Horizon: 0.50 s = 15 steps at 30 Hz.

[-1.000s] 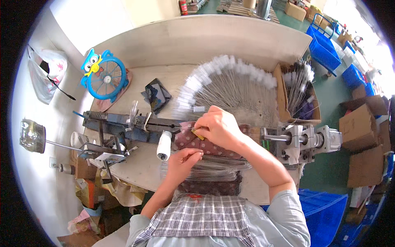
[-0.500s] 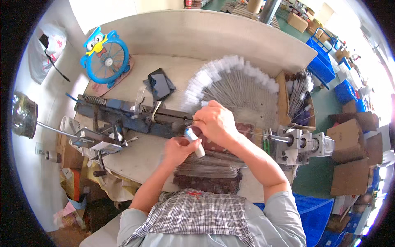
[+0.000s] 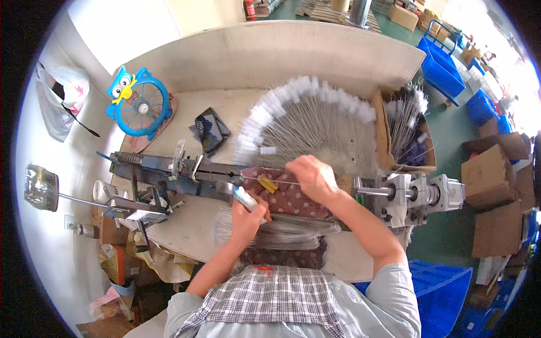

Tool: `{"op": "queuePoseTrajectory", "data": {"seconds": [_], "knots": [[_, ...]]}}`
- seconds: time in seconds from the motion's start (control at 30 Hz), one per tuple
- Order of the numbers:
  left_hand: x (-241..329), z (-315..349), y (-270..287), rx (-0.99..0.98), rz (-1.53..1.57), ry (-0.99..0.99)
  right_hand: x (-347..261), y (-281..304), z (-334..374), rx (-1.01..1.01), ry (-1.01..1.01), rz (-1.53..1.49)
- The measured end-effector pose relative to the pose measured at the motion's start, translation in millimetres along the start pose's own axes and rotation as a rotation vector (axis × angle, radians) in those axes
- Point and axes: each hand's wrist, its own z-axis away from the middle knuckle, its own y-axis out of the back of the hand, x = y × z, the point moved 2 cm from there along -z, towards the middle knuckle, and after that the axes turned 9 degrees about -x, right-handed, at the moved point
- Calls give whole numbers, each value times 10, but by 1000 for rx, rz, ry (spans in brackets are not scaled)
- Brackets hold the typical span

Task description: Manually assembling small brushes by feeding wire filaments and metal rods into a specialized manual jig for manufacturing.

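Note:
My left hand point(image 3: 248, 221) is closed around a small white tube with a blue end point(image 3: 245, 198), held just in front of the dark metal bar of the bench fixture point(image 3: 217, 170). My right hand point(image 3: 313, 178) is closed in a pinch on a thin metal wire point(image 3: 282, 181), which stretches leftward to the fixture. Below this wire a red-brown dotted cloth point(image 3: 304, 204) covers part of the bench, and a yellow piece point(image 3: 267, 184) rests on it. A bundle of thin wires point(image 3: 287, 235) lies nearer to me.
Beyond my hands spreads a fan of wire-stemmed brushes with white tips point(image 3: 276, 107). A motor-driven spindle point(image 3: 406, 191) stands at the right, beside a cardboard box point(image 3: 384, 135) of more brushes. A crank-handled frame point(image 3: 141, 205) and a blue toy wheel point(image 3: 143, 107) are at the left.
My hands have separated: the right moved rightward along the wire, the left slightly leftward with the tube. The yellow piece and more dotted cloth now show. The whole view has shifted a little.

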Motion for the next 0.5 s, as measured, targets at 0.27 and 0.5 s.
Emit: {"op": "queuePoseTrajectory", "data": {"seconds": [0.27,0.5], "knots": [[-44,2,304,-34,-279,102,579,-199,-139,-49,-288,178],[-70,273,805,165,-375,-106,169,-78,-401,75,-280,138]]}}
